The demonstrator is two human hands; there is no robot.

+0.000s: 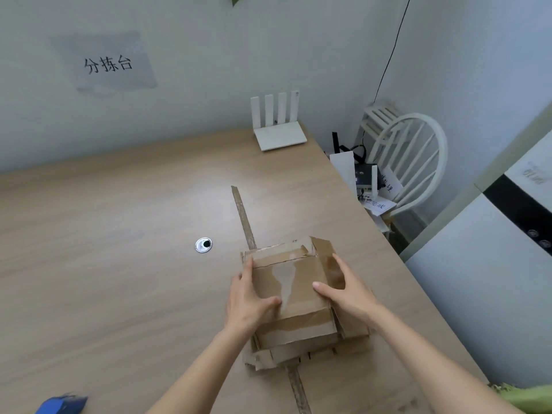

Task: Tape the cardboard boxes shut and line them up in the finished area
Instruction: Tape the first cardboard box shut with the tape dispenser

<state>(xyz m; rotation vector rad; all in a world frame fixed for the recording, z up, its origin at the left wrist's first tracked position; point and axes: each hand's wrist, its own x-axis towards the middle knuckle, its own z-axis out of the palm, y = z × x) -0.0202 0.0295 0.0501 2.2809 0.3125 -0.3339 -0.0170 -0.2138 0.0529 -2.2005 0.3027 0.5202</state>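
Both forearms reach in from the bottom edge to a worn cardboard box on the surface, right of centre and near the right edge. Left hand lies on the box's left side, thumb laid over the top panel, fingers straight along the left edge. Right hand presses the right flap, fingers together and nearly straight, thumb on the lid. Neither hand curls round anything; they seem to be holding the flaps flat and the box steady, probably so the seam stays closed for taping. Old glossy tape already shows across the top, and loose flaps splay out at the near side.

A strip of tape runs along the surface and passes under the box. A metal grommet sits to the left, apart from it. A white router stands at the far edge, and something blue pokes in at the lower left, too blurred to identify. Beyond the right edge stands a white chair holding small devices and papers. Nothing blocks the box.
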